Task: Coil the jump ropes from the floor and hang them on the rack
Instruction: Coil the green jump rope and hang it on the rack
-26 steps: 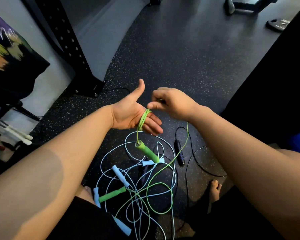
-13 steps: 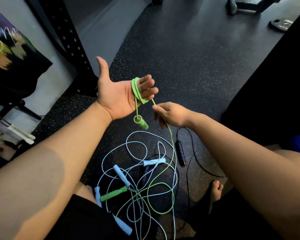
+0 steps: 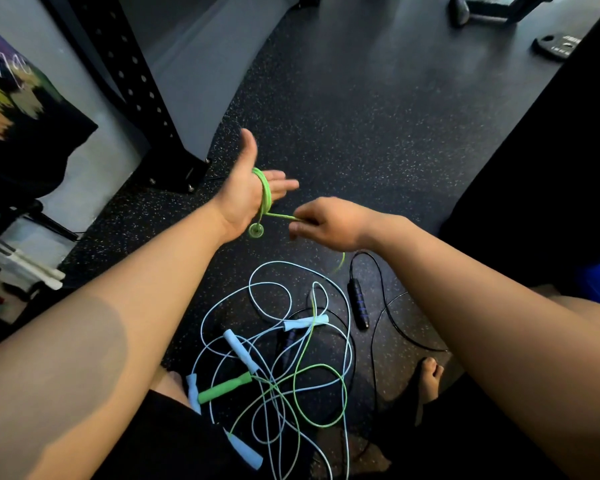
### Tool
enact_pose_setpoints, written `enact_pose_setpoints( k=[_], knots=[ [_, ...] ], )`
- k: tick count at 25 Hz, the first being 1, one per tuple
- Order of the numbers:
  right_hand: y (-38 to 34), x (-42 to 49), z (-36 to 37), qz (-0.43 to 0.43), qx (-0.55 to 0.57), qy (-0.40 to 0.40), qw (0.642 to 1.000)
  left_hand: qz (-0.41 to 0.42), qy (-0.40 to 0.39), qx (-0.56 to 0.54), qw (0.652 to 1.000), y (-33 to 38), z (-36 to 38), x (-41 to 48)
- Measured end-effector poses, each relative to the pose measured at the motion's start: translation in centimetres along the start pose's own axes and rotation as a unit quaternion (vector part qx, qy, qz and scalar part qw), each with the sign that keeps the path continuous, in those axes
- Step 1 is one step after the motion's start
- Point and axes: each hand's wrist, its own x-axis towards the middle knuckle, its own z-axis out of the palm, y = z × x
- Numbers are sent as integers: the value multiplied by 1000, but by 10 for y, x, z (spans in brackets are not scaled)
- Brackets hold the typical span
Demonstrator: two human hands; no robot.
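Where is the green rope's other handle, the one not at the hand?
Head view, lower centre: the green handle lies on the floor, its left end beside a pale blue handle.

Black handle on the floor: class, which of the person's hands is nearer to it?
Right. The right hand, pinching the green rope, is just above-left of the black handle in view; the left hand is farther left.

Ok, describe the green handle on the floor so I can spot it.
On the black speckled rubber floor lies a tangle of thin jump ropes. At its lower left is a green cylindrical handle. Its neighbours are pale blue handles; it alone is green.
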Motion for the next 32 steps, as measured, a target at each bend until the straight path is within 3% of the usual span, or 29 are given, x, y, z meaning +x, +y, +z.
enact_pose_setpoints(
  k=[3,7,9,13,17,21,27,32],
  knots=[
    [2,-1,-8,-36,-11,53,998,-56,-117,142,981,-8,10,-4],
    [17,-3,-14,-54,20,112,992,-107,-207,207,950,-6,19,-20],
    [27,-4,-15,-39,46,134,989,-129,-230,181,947,-1,18,-27],
    [36,-3,-4,0,146,165,975,-103,-244,14,964,13,15,-34],
    [37,2,11,45,212,145,965,-29,-189,-171,967,22,10,-37],
    [30,4,33,91,277,32,956,46,-156,-349,923,23,2,-30],
    [19,6,31,103,415,-91,899,93,-82,-360,925,20,-4,-20],
    [8,4,19,68,435,-112,891,64,5,-235,970,13,-4,-9]
  ],
)
